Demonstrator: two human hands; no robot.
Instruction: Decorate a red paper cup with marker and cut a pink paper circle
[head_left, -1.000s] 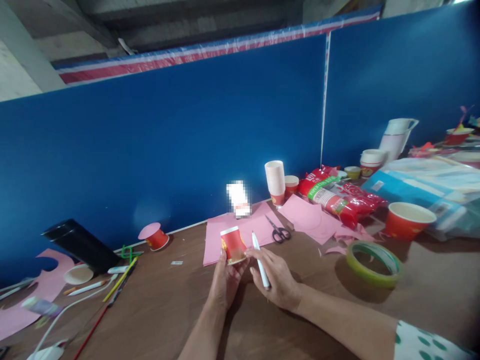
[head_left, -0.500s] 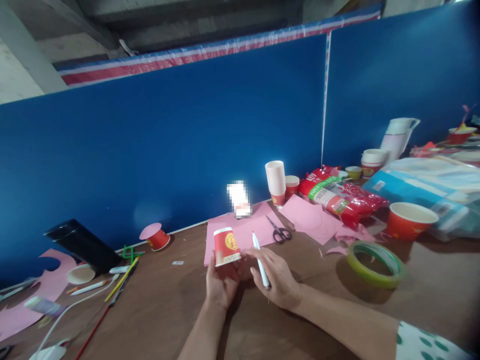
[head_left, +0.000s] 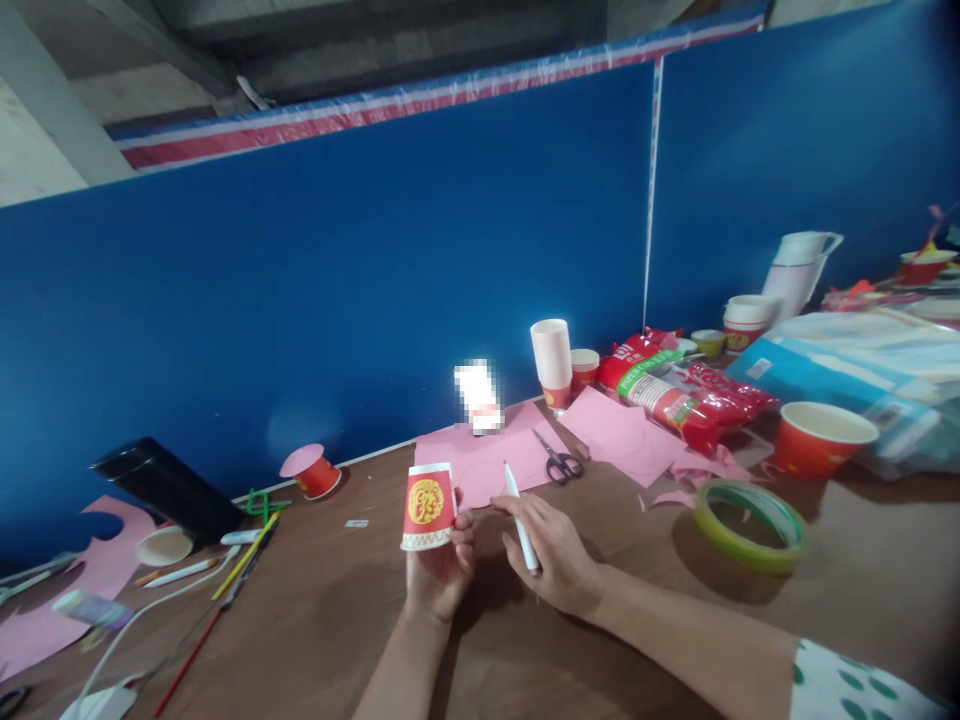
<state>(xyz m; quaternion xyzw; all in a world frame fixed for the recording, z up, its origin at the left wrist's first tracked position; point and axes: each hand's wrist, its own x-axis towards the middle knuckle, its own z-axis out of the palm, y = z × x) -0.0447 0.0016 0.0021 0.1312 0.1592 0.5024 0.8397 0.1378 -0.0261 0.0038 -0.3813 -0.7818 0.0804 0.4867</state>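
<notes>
A red paper cup (head_left: 429,508) with a yellow emblem is held upside down in my left hand (head_left: 441,575), its fingers wrapped round the right side. The cup's lower rim carries a zigzag line. My right hand (head_left: 559,560) grips a white marker pen (head_left: 520,520), tip pointing up and away from me, apart from the cup. Behind both hands lies pink paper (head_left: 480,480) with faint drawn outlines. Black-handled scissors (head_left: 561,462) rest on the paper's right side.
A roll of tape (head_left: 752,527), a red paper cup (head_left: 821,440) and a red plastic packet (head_left: 675,395) lie to the right. Stacked cups (head_left: 552,362) stand at the back. On the left are a black bottle (head_left: 166,492), pens, and a cup topped with pink paper (head_left: 310,471).
My left hand has shifted left and turned the cup, so its yellow emblem now faces me more fully. My right hand with the marker pen has hardly moved.
</notes>
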